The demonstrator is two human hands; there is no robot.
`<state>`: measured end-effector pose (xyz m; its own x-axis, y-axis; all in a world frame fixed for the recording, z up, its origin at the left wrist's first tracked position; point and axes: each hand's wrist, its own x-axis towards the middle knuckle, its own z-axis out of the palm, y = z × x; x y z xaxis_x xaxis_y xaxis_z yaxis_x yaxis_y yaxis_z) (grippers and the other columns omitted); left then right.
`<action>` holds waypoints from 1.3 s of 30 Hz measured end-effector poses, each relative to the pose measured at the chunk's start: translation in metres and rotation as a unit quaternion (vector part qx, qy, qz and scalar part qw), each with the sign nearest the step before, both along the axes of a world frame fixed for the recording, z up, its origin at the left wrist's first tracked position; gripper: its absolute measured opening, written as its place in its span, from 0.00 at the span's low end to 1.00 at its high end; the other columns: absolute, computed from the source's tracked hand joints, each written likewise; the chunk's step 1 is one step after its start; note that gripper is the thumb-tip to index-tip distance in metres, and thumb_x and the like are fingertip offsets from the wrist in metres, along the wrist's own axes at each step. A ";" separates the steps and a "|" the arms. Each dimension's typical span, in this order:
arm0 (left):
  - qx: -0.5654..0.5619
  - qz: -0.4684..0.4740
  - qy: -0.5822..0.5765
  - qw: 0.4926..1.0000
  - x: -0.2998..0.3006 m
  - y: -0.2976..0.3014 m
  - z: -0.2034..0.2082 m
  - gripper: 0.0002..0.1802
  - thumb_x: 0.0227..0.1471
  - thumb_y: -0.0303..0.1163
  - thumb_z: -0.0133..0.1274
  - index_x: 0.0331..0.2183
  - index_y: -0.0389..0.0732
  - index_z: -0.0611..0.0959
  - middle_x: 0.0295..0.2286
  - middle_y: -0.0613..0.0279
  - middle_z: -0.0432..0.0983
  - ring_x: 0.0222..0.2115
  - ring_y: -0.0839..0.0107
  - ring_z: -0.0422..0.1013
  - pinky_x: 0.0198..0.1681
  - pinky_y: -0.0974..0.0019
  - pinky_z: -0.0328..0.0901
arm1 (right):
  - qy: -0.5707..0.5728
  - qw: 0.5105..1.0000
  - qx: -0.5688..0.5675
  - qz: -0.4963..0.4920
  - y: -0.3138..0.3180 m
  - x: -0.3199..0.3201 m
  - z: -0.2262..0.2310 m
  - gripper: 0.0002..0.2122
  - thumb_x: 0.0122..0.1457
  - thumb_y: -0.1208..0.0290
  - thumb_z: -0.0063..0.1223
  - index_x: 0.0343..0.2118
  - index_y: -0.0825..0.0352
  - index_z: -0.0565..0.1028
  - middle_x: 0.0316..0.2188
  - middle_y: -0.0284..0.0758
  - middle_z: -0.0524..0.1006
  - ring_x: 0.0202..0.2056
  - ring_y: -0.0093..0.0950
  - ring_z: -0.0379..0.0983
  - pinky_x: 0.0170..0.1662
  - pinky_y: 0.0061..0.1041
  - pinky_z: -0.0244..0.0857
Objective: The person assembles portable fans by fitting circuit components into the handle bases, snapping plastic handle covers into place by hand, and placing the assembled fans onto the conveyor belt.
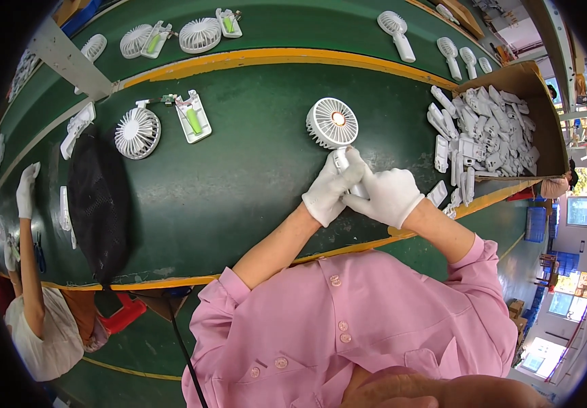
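A white handheld fan [333, 123] with a round grille and an orange-lit centre is held up over the green workbench [239, 177]. My left hand [327, 192], in a white glove, is closed around the fan's handle. My right hand [390, 196], gloved too, grips the lower handle from the right, and its fingers partly hide it. Further left on the bench lies an opened fan: its round head [137, 133] is joined by a small circuit board to a handle shell [194, 117] holding a green battery.
A cardboard box [550, 122] heaped with white handle shells [487, 129] stands at the right, some spilling out. A black mesh bag [99, 204] lies at the left, near a co-worker's gloved hand [26, 190]. Fans [200, 35] line the strip behind the yellow edge [239, 60].
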<state>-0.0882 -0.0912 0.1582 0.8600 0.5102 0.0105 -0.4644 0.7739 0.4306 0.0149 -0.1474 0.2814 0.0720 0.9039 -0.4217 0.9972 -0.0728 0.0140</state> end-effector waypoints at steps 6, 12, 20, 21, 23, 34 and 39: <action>-0.011 0.011 0.036 0.999 0.004 -0.007 -0.004 0.26 0.52 0.31 0.56 0.48 0.43 0.62 0.37 0.66 0.67 0.38 0.77 0.67 0.43 0.69 0.65 | 0.030 0.998 0.028 0.049 -0.012 0.013 -0.015 0.33 0.54 0.49 0.50 0.54 0.72 0.61 0.16 0.42 0.76 0.18 0.39 0.74 0.22 0.37 0.68; 0.057 0.089 0.135 0.985 0.007 -0.017 -0.001 0.27 0.52 0.35 0.56 0.49 0.40 0.62 0.36 0.66 0.67 0.36 0.79 0.66 0.41 0.70 0.65 | 0.050 0.990 0.093 0.096 -0.025 0.017 -0.037 0.25 0.50 0.51 0.58 0.37 0.71 0.65 0.17 0.39 0.75 0.17 0.38 0.73 0.20 0.33 0.68; 0.068 0.112 0.087 0.988 -0.003 -0.006 0.002 0.21 0.57 0.39 0.51 0.47 0.39 0.66 0.40 0.61 0.69 0.42 0.70 0.69 0.47 0.64 0.66 | 0.128 0.965 0.204 0.104 -0.029 0.014 -0.051 0.40 0.50 0.49 0.57 0.59 0.71 0.54 0.21 0.41 0.77 0.23 0.40 0.76 0.26 0.35 0.70; 0.048 0.100 0.057 0.992 -0.006 -0.001 0.001 0.20 0.58 0.38 0.51 0.47 0.39 0.68 0.40 0.61 0.70 0.42 0.69 0.69 0.47 0.64 0.66 | 0.128 0.964 0.213 0.098 -0.028 0.014 -0.047 0.40 0.50 0.49 0.57 0.59 0.71 0.54 0.21 0.41 0.77 0.23 0.40 0.76 0.26 0.35 0.70; 0.011 0.121 0.057 0.991 -0.007 0.003 0.012 0.21 0.54 0.39 0.56 0.46 0.38 0.72 0.39 0.63 0.71 0.39 0.74 0.70 0.44 0.67 0.67 | 0.221 0.958 0.183 -0.024 -0.024 0.012 -0.037 0.37 0.50 0.53 0.58 0.59 0.68 0.56 0.25 0.42 0.79 0.28 0.42 0.77 0.32 0.35 0.71; 0.083 0.130 0.055 0.987 -0.009 0.010 0.006 0.24 0.47 0.36 0.63 0.43 0.35 0.75 0.41 0.56 0.73 0.45 0.66 0.69 0.52 0.60 0.63 | 0.322 0.922 0.161 -0.143 0.004 0.005 -0.051 0.24 0.49 0.46 0.51 0.41 0.61 0.74 0.29 0.45 0.79 0.32 0.47 0.75 0.38 0.40 0.70; 0.075 0.177 0.086 0.978 -0.008 0.007 0.006 0.17 0.51 0.30 0.58 0.42 0.35 0.74 0.37 0.58 0.74 0.45 0.64 0.69 0.54 0.58 0.62 | 0.331 0.914 0.186 -0.144 0.007 0.002 -0.057 0.23 0.50 0.45 0.50 0.36 0.62 0.75 0.28 0.44 0.78 0.31 0.45 0.75 0.37 0.40 0.70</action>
<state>-0.0958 -0.0844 0.1642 0.6262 0.7794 -0.0214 -0.6022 0.5009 0.6217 0.0166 -0.1407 0.2240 0.1695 0.9773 -0.1273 0.7165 -0.2109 -0.6649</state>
